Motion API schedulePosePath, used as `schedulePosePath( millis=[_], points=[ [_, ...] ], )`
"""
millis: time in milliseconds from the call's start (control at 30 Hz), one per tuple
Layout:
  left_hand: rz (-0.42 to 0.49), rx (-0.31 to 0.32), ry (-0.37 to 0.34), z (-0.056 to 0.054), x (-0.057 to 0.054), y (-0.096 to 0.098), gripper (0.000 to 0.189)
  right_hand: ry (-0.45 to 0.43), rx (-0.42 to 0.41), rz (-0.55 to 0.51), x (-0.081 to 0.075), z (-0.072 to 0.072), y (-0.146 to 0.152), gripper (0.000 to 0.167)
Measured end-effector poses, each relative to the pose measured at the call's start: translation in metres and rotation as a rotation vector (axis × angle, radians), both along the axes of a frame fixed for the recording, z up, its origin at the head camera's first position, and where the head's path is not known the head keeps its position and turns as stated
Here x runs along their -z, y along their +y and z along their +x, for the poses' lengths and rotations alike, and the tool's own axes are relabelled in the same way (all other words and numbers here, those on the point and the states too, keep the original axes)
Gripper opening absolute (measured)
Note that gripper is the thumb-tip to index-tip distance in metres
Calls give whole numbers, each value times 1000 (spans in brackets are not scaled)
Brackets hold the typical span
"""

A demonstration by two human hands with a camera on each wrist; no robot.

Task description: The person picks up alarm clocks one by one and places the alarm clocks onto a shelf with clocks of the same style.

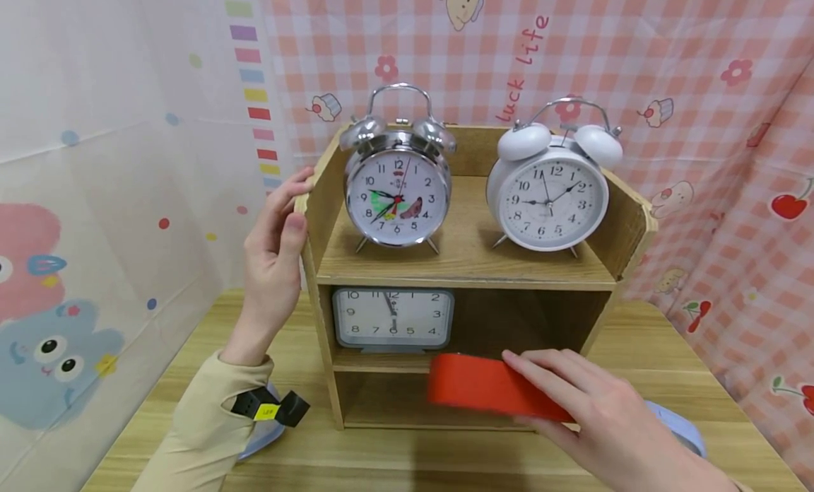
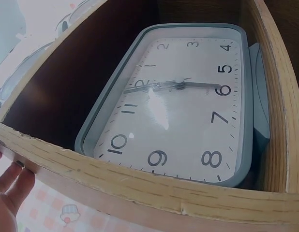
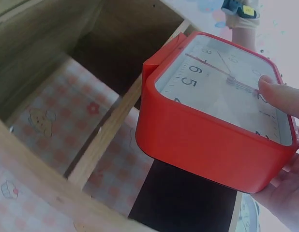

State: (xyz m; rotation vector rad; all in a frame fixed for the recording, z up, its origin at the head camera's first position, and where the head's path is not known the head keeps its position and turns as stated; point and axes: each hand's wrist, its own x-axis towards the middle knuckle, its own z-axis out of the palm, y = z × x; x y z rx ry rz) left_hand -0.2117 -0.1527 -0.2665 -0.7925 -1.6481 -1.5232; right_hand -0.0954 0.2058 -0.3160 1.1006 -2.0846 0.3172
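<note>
My right hand (image 1: 610,411) grips a red rectangular clock (image 1: 473,386) in front of the wooden shelf's lower part. In the right wrist view this red clock (image 3: 207,152) shows its white dial, with my thumb on the front and fingers beneath. My left hand (image 1: 272,266) rests against the shelf's (image 1: 470,284) left side panel, thumb near its front edge. Close by, a grey rectangular clock (image 1: 362,319) stands in the middle compartment's left half. On top stand a silver twin-bell alarm clock (image 1: 381,220) and a white twin-bell alarm clock (image 1: 540,227).
The shelf stands on a wood-grain table (image 1: 375,464). A light-blue rounded object (image 1: 680,428) lies partly hidden behind my right hand, another (image 1: 262,442) beside my left wrist. Patterned cloth (image 1: 636,47) hangs behind and at both sides.
</note>
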Motion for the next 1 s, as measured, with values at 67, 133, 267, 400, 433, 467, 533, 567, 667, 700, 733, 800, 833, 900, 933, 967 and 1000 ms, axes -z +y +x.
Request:
schedulePosePath(
  millis=[67,133,267,400,433,467,533,567,667,700,733,800,833,900,933,967,1000],
  points=[
    [1,2,1,0,0,0,59,14,16,-7,-2,-1,2,56],
    [1,5,2,0,-1,1,59,38,30,-16,-4,-3,4,57],
    [8,13,6,1,-2,1,56,67,49,-22,-9,-8,8,59],
    [7,9,7,1,-2,2,56,58,60,-17,-13,-11,14,61],
    [5,5,6,1,-2,1,57,61,56,-17,-13,-13,15,61],
    [4,2,5,1,-2,1,57,64,53,-16,-14,-14,16,61],
    [-3,-8,2,1,-1,1,59,71,46,-14,-16,-17,17,60],
    [-4,-10,1,1,-1,1,60,75,42,-12,-17,-18,18,60],
    [-4,-12,-3,1,0,0,60,78,45,-3,-19,-22,20,60],
    [-4,-12,-3,0,0,0,60,79,50,0,-20,-23,21,60],
    [-4,-12,-4,0,0,0,61,81,54,6,-21,-24,21,60],
    [-5,-12,-4,0,0,0,61,84,60,16,-23,-25,22,60],
    [-6,-13,-5,0,0,0,62,85,63,21,-24,-26,22,60],
    [-8,-15,-9,0,0,0,62,86,67,32,-25,-26,23,60],
    [-9,-16,-11,0,0,0,62,85,69,36,-25,-27,23,60],
    [-11,-17,-13,1,0,0,63,84,70,40,-26,-27,23,60],
    [-11,-15,-14,1,0,0,63,80,73,43,-27,-27,23,60]
  ],
)
